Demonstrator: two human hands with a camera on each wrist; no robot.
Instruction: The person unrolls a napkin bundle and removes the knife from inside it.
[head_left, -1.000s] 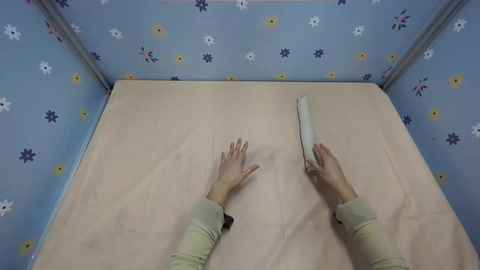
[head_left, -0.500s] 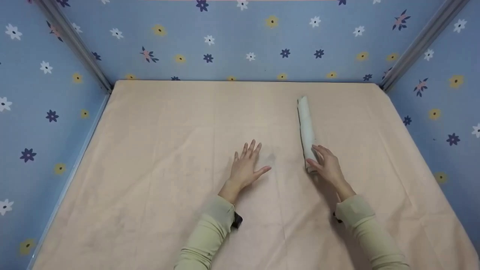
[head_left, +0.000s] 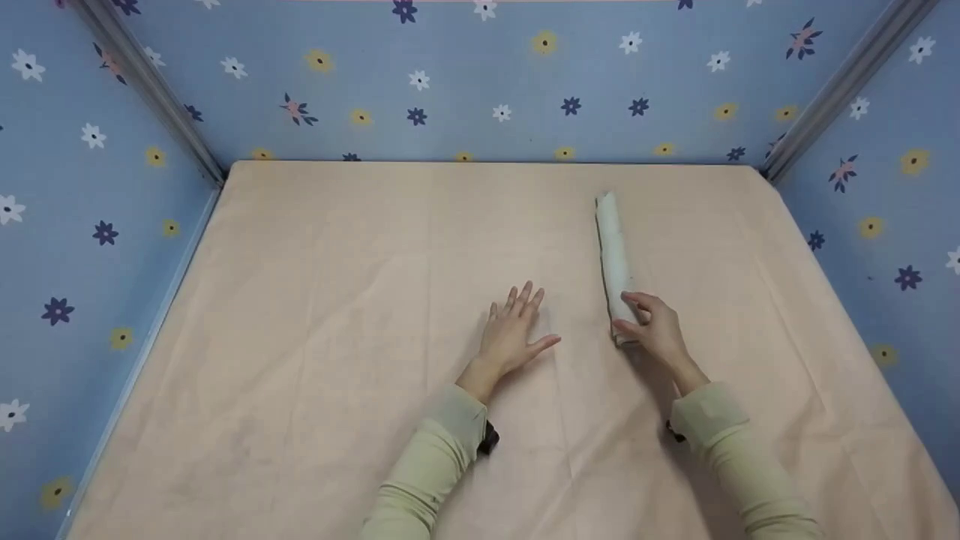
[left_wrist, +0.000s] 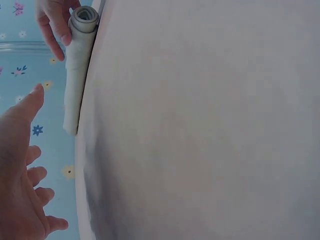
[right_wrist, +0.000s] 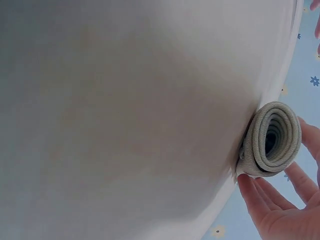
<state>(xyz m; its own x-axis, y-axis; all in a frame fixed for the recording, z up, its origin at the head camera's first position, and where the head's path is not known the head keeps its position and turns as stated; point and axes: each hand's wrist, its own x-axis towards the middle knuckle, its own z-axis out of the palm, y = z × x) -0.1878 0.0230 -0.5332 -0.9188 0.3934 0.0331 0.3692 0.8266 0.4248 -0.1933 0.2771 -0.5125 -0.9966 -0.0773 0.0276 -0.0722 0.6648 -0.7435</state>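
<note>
A pale green rolled-up cloth [head_left: 613, 251] lies lengthwise on the right half of the table, its spiral end [right_wrist: 277, 140] towards me. My right hand [head_left: 655, 328] holds that near end, with the thumb on one side and bent fingers [right_wrist: 257, 197] on the other. To the left of the roll, my left hand [head_left: 508, 337] hovers low over the tablecloth with its fingers spread, touching nothing that I can make out. In the left wrist view the left hand [left_wrist: 20, 175] is apart from the roll [left_wrist: 80, 70].
A peach tablecloth [head_left: 300, 300] with faint creases covers the table. Blue flowered panels [head_left: 480, 75] stand at the back and both sides, with grey metal posts [head_left: 154, 90] at the corners. Each wrist carries a dark device [head_left: 488, 438] under the sleeve.
My left hand has moved right, nearer the roll, fingers still spread. The right hand's fingers have bent more around the roll's near end. The roll itself has stayed about where it was.
</note>
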